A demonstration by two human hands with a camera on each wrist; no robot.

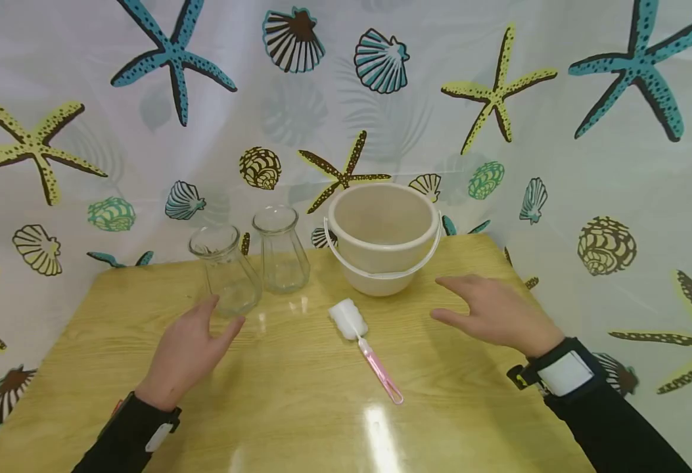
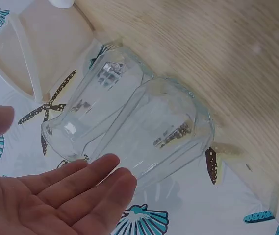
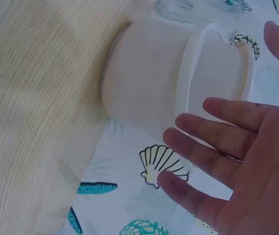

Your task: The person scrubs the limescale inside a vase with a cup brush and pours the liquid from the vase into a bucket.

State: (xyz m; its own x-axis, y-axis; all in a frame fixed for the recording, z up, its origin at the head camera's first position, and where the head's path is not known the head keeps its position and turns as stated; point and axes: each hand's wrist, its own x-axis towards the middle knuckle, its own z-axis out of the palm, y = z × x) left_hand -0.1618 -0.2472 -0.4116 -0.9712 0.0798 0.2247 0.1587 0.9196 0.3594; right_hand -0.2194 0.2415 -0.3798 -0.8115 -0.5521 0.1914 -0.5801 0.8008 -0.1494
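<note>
A person in black sleeves (image 1: 629, 427) and black wrist straps (image 1: 597, 364).
A white rectangular plate (image 1: 566, 373) tops the right strap; a white strip (image 1: 159, 437) the left.

No text, brand, number or sign legible on the left glass jar (image 1: 234, 284), right glass jar (image 1: 284, 261), cream bucket (image 1: 375, 259) or pink-handled brush (image 1: 375, 363). Left wristband (image 1: 159, 437) and right wristband (image 1: 566, 373): no characters readable in any view. Backdrop cloth (image 1: 215, 144), far side: printed pattern only, no lettering made out.
</note>
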